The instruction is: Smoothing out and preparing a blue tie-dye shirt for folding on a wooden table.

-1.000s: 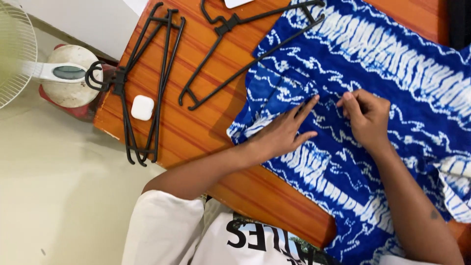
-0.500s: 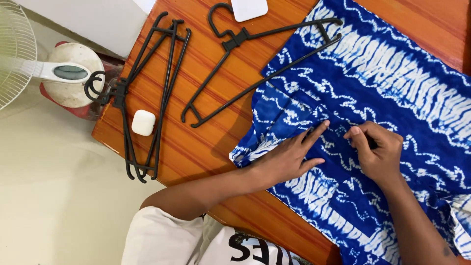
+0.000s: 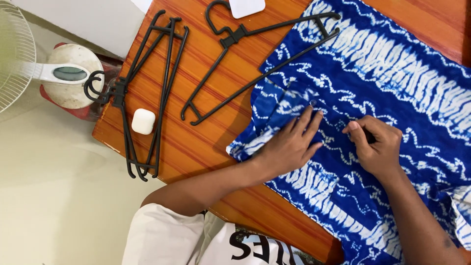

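glossy orange wooden table (image 3: 196,142) | blue-and-white tie-dye cloth (image 3: 392,73) spread over its right side, soft, creased | left hand (image 3: 289,145) flat, fingers spread, pressing folded edge | right hand (image 3: 378,147) curled, pinching fabric just beside | thin black plastic hangers (image 3: 147,93) left

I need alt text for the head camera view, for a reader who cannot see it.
A person's left hand lies flat on a blue and white patterned garment on an orange wooden table, while the right hand pinches the cloth beside it. Black hangers and a small white case lie to the left.
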